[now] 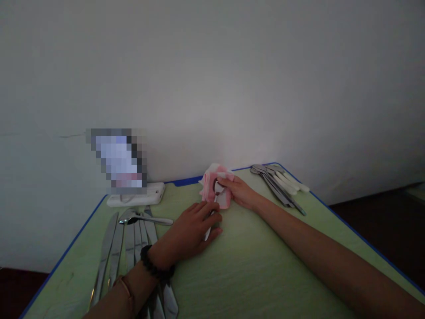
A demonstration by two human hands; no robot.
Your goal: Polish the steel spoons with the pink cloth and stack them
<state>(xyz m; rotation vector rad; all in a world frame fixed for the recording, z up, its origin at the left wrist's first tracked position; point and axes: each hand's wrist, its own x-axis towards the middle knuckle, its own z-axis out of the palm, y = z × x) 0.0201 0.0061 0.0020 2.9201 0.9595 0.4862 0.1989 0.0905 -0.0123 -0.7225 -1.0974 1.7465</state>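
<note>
My left hand (pixel 194 226) rests near the middle of the green table (pixel 252 266), its fingers closed round the white handle of a piece of cutlery (pixel 212 212). The metal end of that piece lies in a pink and white cloth (pixel 214 184). My right hand (pixel 239 190) grips the cloth and presses it round the metal end. A dark bead bracelet sits on my left wrist.
Several knives and a spoon (pixel 146 218) lie in a row at the left of the table. Another group of cutlery (pixel 279 184), some with white handles, lies at the far right. A white stand (pixel 136 197) with a blurred object is by the wall.
</note>
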